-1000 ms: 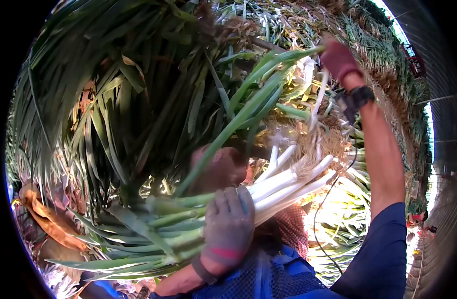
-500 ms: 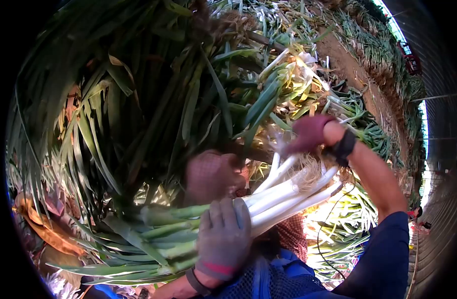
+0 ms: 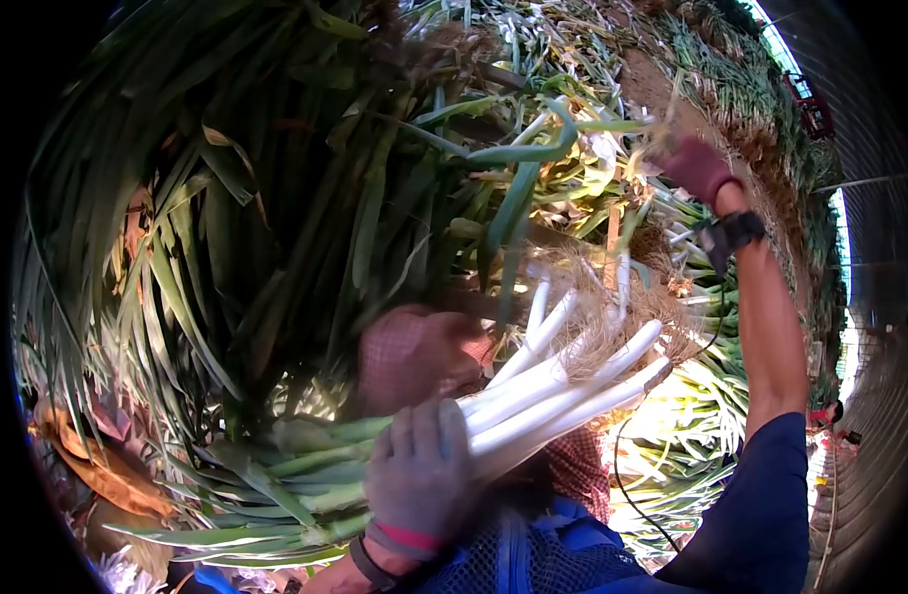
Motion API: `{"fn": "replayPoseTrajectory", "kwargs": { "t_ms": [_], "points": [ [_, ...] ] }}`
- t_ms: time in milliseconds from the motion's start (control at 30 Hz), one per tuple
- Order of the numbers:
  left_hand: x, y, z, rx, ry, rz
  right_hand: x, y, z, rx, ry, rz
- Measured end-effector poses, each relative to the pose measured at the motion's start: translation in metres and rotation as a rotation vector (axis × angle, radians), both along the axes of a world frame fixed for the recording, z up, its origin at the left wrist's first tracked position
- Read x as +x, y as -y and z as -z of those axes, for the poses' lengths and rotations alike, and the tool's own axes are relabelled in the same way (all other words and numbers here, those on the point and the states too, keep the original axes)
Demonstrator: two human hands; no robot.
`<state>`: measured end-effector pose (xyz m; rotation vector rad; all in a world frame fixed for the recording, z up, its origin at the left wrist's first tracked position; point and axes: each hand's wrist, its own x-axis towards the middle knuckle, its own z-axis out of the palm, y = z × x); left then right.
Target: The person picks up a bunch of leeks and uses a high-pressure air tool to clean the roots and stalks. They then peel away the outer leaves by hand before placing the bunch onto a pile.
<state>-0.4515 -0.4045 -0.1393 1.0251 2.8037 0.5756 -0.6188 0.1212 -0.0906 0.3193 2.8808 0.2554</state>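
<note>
A bunch of large green onions [image 3: 533, 406] lies across the lap, white shafts and stringy roots to the right, green leaves to the left. My left hand [image 3: 419, 460], in a grey glove with a pink band, wraps round the bunch where white turns green. My right hand [image 3: 693, 166], in a maroon glove, is raised away from the bunch at the upper right. Its fingers are blurred; a long green onion leaf [image 3: 612, 126] reaches up to them, and pale strands show beside them. I cannot tell whether the fingers grip that leaf.
A tall heap of dark onion leaves [image 3: 276, 198] rises on the left. Stripped yellowish leaves [image 3: 592, 163] lie ahead, near more onions [image 3: 681, 426] at the right. Red checked cloth [image 3: 409, 356] shows beyond my left hand. A thin black cord [image 3: 622, 465] hangs from my right wrist area.
My right hand has moved up and away from the roots toward the upper right, with a green leaf trailing near it. My left hand and the bunch have shifted slightly left.
</note>
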Motion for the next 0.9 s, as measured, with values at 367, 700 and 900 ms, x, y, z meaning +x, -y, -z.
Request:
{"fn": "replayPoseTrajectory", "kwargs": {
  "t_ms": [367,700,900],
  "points": [
    [0.001,-0.002,-0.002,-0.022,-0.038,-0.02,0.104,0.098,0.028,-0.606,0.162,0.157],
    [0.016,0.013,0.029,-0.084,-0.138,-0.023,0.093,0.117,0.092,-0.627,0.148,-0.196],
    [0.01,0.004,0.013,0.007,-0.08,-0.068,0.035,0.134,0.039,-0.325,-0.138,-0.005]
  ]
}}
